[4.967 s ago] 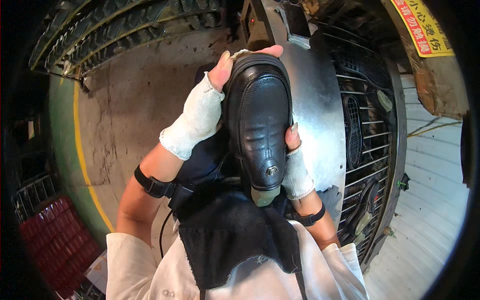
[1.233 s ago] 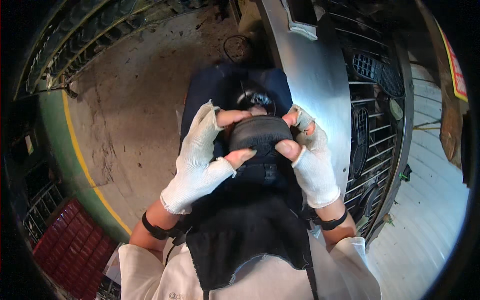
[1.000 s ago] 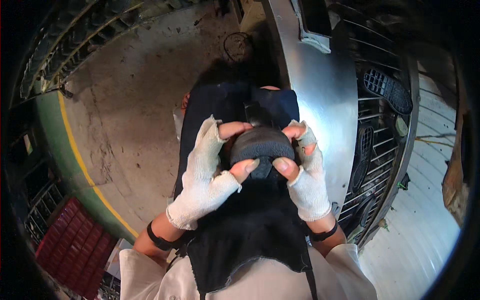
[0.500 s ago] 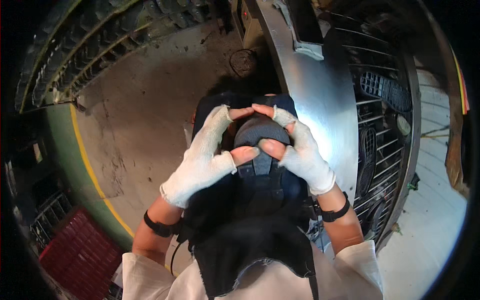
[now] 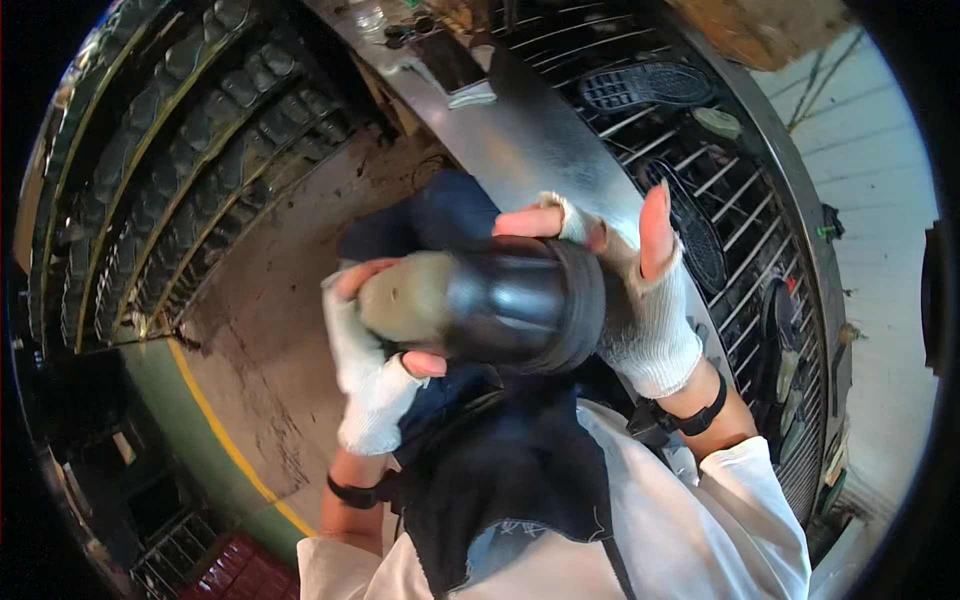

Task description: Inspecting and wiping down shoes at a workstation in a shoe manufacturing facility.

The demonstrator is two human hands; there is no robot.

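Observation:
A dark glossy shoe on an olive-coloured last [image 5: 415, 295] lies sideways between my hands, smeared by motion. Its olive rounded end points left; a ridged dark band rings its right end. My left hand [image 5: 375, 375], in a white fingerless glove, grips the olive end, thumb on the near side and fingers on the far side. At the other end my right hand [image 5: 640, 300], gloved the same way, bears against the shoe [image 5: 525, 300]. Its fingers curl along the far side while the thumb sticks up, off the shoe. The shoe's underside is hidden.
A metal bench [image 5: 530, 150] runs along the right, with a dark flat object [image 5: 450, 65] at its far end. Beside it, a barred rack [image 5: 640, 150] carries black soles [image 5: 645, 88]. Tiered racks of shoes [image 5: 190, 150] stand left; a red crate [image 5: 240, 570] sits lower left.
The shoe has come up and turned sideways, showing its olive end. My left hand has shifted onto that end; my right thumb has lifted away. The view has swung toward the left.

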